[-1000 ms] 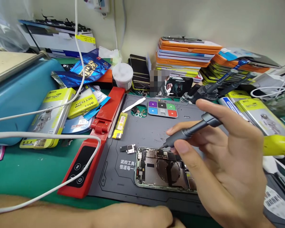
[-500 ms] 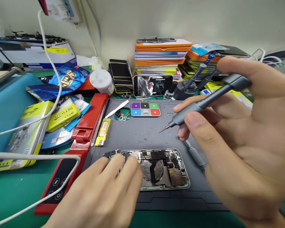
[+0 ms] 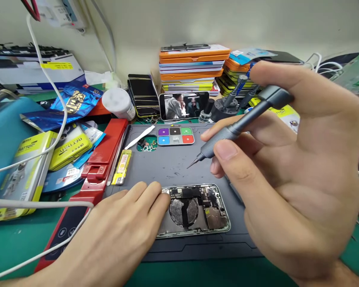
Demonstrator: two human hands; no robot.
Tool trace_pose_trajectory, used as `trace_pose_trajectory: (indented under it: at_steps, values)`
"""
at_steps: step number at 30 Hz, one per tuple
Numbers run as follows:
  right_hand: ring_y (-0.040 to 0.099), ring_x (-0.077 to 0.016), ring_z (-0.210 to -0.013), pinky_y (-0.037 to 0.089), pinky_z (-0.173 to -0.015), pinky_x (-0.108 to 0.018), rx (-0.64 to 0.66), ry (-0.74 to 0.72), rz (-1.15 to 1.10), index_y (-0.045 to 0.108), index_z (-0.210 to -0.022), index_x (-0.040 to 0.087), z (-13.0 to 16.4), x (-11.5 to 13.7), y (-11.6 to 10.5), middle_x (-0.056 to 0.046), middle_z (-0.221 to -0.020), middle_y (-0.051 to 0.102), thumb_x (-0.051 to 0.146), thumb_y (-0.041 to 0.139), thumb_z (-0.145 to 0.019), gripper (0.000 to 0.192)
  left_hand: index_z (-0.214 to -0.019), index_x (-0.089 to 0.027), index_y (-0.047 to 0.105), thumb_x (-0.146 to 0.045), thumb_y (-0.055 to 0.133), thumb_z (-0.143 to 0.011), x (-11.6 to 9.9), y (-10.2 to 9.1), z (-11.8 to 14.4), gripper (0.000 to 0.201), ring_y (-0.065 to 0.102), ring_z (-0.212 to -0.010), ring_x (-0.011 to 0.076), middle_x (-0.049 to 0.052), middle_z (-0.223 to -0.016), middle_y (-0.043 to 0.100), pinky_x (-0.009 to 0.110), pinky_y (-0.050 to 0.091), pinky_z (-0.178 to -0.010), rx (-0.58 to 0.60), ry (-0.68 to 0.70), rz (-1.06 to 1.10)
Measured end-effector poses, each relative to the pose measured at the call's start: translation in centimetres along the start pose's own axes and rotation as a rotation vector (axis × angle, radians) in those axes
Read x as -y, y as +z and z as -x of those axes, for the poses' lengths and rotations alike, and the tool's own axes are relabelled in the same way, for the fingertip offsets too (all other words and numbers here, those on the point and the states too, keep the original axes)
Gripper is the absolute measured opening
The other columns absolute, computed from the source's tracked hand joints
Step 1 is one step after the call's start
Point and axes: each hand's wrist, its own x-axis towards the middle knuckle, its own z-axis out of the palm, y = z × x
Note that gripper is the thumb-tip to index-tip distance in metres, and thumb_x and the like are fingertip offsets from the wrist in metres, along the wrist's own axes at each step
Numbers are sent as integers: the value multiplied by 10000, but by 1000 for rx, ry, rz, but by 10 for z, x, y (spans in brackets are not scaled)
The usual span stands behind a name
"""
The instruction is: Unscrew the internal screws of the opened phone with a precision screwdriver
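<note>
An opened phone [image 3: 184,211] with its inner parts bare lies flat on the grey mat [image 3: 149,167]. Over its left end bends my left hand [image 3: 128,219], fingers curled down onto it; the fingertips are hidden. My right hand [image 3: 281,171] holds a slim grey screwdriver [image 3: 251,118] between thumb and fingers, the back end against the index finger. Its fine tip points down and left, above the mat beyond the phone and touching nothing. Part of a second grey tool [image 3: 233,187] shows on the mat behind the right hand.
On the mat lie a yellow-labelled battery [image 3: 122,167], a white pry stick [image 3: 140,137] and a coloured block tray [image 3: 176,139]. A red holder [image 3: 104,147] runs along the left. A propped phone [image 3: 182,107] and stacked boxes [image 3: 191,65] stand behind. A white cable [image 3: 64,107] hangs at left.
The view has swung slightly right. My left hand has turned and flattened, covering the dark part seen earlier beside the phone. My right hand still holds the screwdriver in much the same pose.
</note>
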Motion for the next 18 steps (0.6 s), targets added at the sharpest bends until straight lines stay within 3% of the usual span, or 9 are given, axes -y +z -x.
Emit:
trace_pose_trajectory:
  at_steps: [3, 6, 8, 10, 12, 14, 15, 18]
  values:
    - [724, -191, -1077, 629, -639, -317, 5, 0, -14, 579, -1404, 521, -1, -2, 0, 78, -1599, 453, 81, 650, -995, 605, -1044, -182, 703, 63, 477, -788, 0, -3, -4, 420, 688, -866, 285, 82, -986, 698, 359, 593, -733, 7, 30, -33]
    - [724, -194, -1069, 643, -653, -322, 12, 6, -28, 614, -1402, 418, -1, -3, -1, 33, -1628, 470, 114, 662, -1007, 501, -958, -171, 667, 74, 392, -776, 1, -4, -7, 411, 674, -822, 303, 94, -911, 668, 364, 569, -675, -99, 74, -25]
    - [732, -196, -1072, 653, -666, -338, 4, 29, -43, 609, -1419, 391, -1, -3, -2, 16, -1665, 462, 137, 670, -1014, 482, -990, -186, 640, 61, 350, -838, 1, -3, -8, 410, 660, -812, 277, 86, -933, 675, 333, 541, -664, -163, 74, 123]
    - [738, -199, -1084, 664, -695, -359, -18, 61, -67, 590, -1448, 395, 0, -3, -2, 10, -1671, 473, 148, 670, -1019, 501, -1020, -225, 589, -23, 349, -981, -2, -2, -9, 316, 616, -746, 217, 38, -916, 668, 273, 483, -620, -167, 5, 440]
    - [734, -213, -1093, 670, -730, -380, -46, 79, -115, 568, -1480, 384, 1, -5, -1, -17, -1618, 529, 157, 680, -1011, 533, -1018, -256, 523, -218, 372, -1114, -7, -1, -8, 183, 547, -677, 170, -13, -842, 619, 242, 424, -588, -49, -125, 905]
    - [723, -223, -1075, 667, -759, -390, -65, 94, -169, 538, -1516, 359, 2, -7, -1, -56, -1493, 617, 173, 687, -1006, 563, -1035, -261, 481, -475, 337, -1166, -14, 1, -6, 289, 510, -688, 156, -18, -824, 572, 248, 421, -630, 185, -186, 1385]
    - [717, -222, -1057, 663, -774, -390, -64, 107, -187, 519, -1535, 346, 2, -8, -1, -69, -1414, 657, 181, 683, -1009, 575, -1016, -260, 462, -601, 342, -1148, -17, 1, -5, 385, 479, -683, 151, -20, -807, 546, 251, 407, -626, 280, -152, 1575]
    - [698, -207, -992, 653, -816, -376, -43, 125, -200, 474, -1574, 316, 5, -9, -1, -69, -1204, 719, 191, 654, -1027, 589, -952, -250, 461, -817, 385, -1055, -24, 4, -4, 580, 384, -670, 136, -33, -789, 459, 248, 341, -586, 406, -84, 1709]
